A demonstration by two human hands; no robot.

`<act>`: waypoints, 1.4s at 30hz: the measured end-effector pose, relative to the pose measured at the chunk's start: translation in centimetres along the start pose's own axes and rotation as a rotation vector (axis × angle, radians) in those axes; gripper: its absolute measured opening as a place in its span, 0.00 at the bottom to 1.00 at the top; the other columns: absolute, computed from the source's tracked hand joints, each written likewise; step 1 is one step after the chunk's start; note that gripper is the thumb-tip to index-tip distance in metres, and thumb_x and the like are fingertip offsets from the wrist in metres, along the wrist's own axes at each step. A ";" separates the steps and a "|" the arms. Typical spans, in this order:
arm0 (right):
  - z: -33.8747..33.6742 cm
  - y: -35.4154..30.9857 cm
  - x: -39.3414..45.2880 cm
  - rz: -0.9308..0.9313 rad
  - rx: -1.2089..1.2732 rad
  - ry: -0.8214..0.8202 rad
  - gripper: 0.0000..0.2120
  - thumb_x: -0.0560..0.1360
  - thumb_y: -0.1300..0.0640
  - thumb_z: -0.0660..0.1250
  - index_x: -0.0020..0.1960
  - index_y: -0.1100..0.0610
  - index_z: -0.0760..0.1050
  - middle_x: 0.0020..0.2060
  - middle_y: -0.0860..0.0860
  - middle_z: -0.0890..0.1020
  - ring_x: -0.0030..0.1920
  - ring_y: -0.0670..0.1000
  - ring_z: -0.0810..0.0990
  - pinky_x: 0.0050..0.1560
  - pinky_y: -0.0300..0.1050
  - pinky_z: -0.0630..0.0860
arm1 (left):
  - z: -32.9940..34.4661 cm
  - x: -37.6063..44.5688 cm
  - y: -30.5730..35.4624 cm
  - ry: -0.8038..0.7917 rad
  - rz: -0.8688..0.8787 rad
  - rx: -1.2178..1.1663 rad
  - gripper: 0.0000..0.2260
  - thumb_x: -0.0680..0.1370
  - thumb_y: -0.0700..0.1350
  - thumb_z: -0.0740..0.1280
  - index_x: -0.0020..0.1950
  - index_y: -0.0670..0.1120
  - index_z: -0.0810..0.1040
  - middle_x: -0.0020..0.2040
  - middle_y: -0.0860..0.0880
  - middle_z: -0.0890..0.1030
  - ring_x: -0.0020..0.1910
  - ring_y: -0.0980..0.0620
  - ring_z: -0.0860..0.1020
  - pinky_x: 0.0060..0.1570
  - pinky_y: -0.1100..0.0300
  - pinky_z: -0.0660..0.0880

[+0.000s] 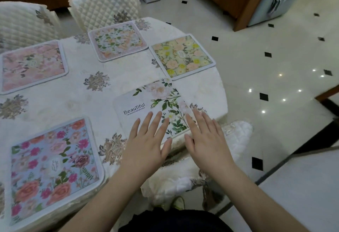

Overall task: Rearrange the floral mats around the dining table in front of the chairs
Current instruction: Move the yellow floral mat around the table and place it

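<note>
The round table (60,107) has a cream cloth with brown flowers. Its edge curves past on the right, and wide bare floor (275,85) lies beyond it. Two padded chairs (102,4) stand at the far side. Five mats lie on the cloth, all apart: a blue mat (53,167) at the near left edge, a pink mat (31,65) far left, a pale mat (117,40) by a chair, a yellow mat (181,55) at the right edge, and a white mat (152,105) near the person. The left hand (146,145) lies flat with fingers spread on the white mat. The right hand (205,140) is flat and spread at that mat's right edge.
</note>
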State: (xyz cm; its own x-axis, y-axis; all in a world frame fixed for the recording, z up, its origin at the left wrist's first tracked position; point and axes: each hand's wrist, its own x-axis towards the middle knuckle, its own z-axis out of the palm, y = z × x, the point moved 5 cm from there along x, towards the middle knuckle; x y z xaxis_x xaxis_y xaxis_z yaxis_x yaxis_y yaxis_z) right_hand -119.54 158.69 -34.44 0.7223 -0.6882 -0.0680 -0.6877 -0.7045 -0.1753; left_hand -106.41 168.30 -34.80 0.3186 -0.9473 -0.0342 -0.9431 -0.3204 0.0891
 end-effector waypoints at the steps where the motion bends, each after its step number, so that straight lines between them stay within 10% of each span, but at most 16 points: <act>1: -0.3 0.3 -0.1 0.018 -0.002 0.008 0.28 0.82 0.46 0.49 0.80 0.49 0.50 0.80 0.49 0.51 0.79 0.52 0.47 0.77 0.52 0.43 | 0.2 0.4 0.1 -0.002 0.011 -0.006 0.28 0.81 0.59 0.46 0.77 0.50 0.64 0.78 0.48 0.63 0.78 0.46 0.59 0.75 0.42 0.56; 16: -2.6 7.1 1.1 0.180 0.009 0.026 0.28 0.81 0.44 0.42 0.80 0.48 0.46 0.80 0.49 0.47 0.79 0.50 0.43 0.76 0.48 0.39 | -0.4 7.5 4.2 -0.015 0.093 -0.049 0.31 0.78 0.60 0.36 0.80 0.53 0.53 0.81 0.49 0.54 0.80 0.48 0.50 0.76 0.48 0.44; 42: -3.5 26.2 10.9 -0.057 0.061 -0.052 0.28 0.83 0.46 0.46 0.80 0.50 0.44 0.80 0.49 0.48 0.79 0.50 0.44 0.77 0.51 0.42 | 1.4 19.6 18.6 0.010 -0.247 0.003 0.27 0.80 0.57 0.48 0.77 0.49 0.65 0.77 0.44 0.66 0.76 0.43 0.62 0.72 0.39 0.62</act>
State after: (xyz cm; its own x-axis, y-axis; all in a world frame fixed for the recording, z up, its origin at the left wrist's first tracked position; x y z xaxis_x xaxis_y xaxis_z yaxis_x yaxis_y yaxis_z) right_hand -129.96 132.14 -36.35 0.7639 -0.6364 -0.1072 -0.6410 -0.7290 -0.2401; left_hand -117.84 143.77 -35.17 0.5407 -0.8400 -0.0452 -0.8366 -0.5426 0.0760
